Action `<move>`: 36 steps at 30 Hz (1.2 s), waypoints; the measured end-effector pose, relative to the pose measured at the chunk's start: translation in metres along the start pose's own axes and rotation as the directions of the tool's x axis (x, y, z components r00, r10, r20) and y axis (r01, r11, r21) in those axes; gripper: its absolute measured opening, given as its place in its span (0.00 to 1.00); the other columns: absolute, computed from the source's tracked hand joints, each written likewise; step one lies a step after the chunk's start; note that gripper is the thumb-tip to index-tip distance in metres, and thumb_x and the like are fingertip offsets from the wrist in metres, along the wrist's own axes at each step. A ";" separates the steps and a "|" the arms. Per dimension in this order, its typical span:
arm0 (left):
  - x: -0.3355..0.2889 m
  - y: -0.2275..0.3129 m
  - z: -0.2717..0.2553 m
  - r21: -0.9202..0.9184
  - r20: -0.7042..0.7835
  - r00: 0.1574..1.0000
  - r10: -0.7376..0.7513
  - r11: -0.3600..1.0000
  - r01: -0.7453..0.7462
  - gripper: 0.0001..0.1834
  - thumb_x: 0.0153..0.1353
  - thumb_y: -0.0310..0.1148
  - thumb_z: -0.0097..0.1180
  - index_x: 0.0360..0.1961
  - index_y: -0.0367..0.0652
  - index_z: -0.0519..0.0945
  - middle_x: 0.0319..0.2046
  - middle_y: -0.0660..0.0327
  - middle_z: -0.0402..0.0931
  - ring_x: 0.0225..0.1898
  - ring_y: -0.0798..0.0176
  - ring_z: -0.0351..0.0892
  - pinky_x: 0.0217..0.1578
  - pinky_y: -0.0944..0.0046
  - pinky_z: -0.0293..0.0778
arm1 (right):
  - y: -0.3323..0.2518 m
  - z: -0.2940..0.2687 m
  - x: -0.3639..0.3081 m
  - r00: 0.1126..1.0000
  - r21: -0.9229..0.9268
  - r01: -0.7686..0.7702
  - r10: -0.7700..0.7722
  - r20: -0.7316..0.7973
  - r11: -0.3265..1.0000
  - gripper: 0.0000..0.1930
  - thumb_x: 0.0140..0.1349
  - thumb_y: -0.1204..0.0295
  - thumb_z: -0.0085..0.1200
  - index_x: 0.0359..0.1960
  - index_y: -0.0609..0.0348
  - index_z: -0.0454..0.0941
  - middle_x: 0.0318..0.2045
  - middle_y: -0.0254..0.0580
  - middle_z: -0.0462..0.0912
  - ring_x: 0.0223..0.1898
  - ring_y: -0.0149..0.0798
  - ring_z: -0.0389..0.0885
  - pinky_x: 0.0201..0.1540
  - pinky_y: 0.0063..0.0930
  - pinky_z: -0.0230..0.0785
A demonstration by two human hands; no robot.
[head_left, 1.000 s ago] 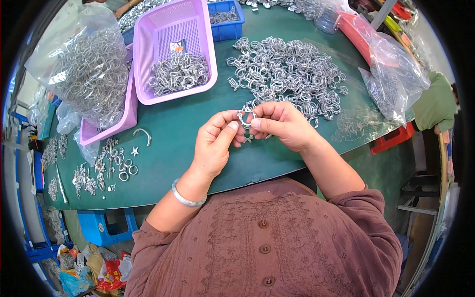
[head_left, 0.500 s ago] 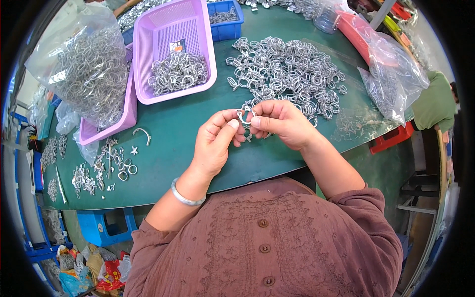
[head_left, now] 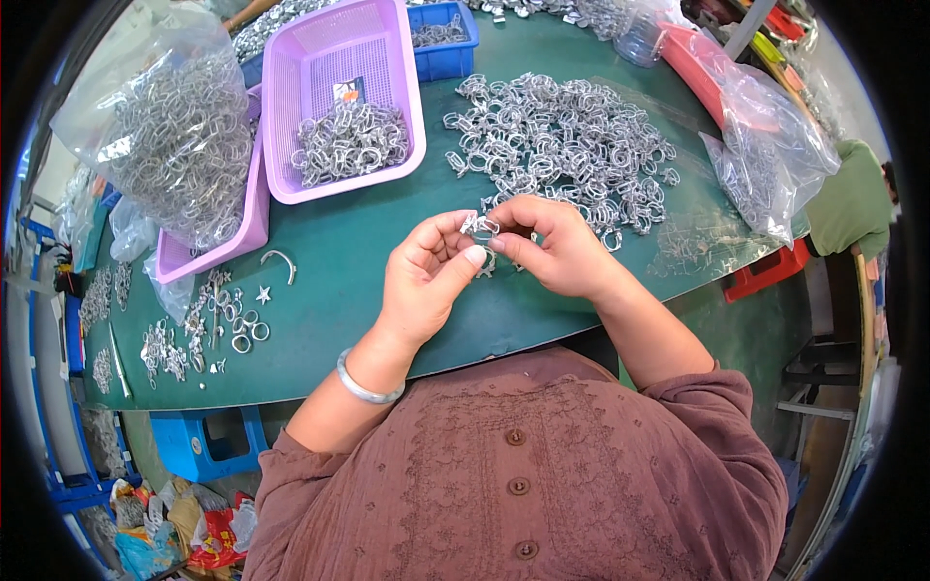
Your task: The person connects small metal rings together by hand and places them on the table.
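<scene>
Between the fingertips of both hands is a small silver-coloured metal ring (head_left: 479,228), held above the green table near its front edge. My left hand (head_left: 426,271), with a pale bangle on its wrist, pinches the ring from the left. From the other side, my right hand (head_left: 552,242) grips it with thumb and forefinger. Just beyond the hands spreads a large heap of similar silver rings (head_left: 567,145). A few more metal pieces (head_left: 487,266) show below the fingertips, partly hidden by the hands.
A pink-purple basket (head_left: 412,126) holding rings stands at the back left. Beside it, a clear bag (head_left: 184,136) of rings leans in another purple basket (head_left: 218,254). Loose rings and small stars (head_left: 263,294) lie at left. A blue bin (head_left: 446,60) stands behind; a plastic bag (head_left: 760,174) lies right.
The ring has been turned between my fingertips, so its decorated side now shows at the top. My left thumb and fingers have shifted slightly; both forearms are nearly still.
</scene>
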State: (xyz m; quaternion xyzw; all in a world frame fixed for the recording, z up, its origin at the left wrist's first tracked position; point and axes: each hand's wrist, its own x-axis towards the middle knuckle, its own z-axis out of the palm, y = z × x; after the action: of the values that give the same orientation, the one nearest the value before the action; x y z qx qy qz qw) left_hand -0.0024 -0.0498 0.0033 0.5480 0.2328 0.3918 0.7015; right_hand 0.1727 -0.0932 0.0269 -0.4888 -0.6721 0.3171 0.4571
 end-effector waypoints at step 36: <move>0.001 -0.009 -0.003 -0.004 0.055 0.977 0.204 0.979 -0.204 0.20 0.58 0.16 0.49 0.53 0.35 0.70 0.44 0.60 0.69 0.47 0.66 0.73 0.47 0.70 0.69 | 0.005 0.005 -0.004 0.938 -0.080 0.261 -0.272 -0.213 0.962 0.19 0.47 0.83 0.58 0.44 0.62 0.72 0.34 0.42 0.79 0.34 0.35 0.80 0.39 0.25 0.73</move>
State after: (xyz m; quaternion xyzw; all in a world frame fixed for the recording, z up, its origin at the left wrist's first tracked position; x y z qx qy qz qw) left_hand -0.0015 -0.0484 -0.0061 0.5802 0.1560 0.4463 0.6632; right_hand 0.1698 -0.0955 0.0196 -0.4370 -0.6845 0.1788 0.5555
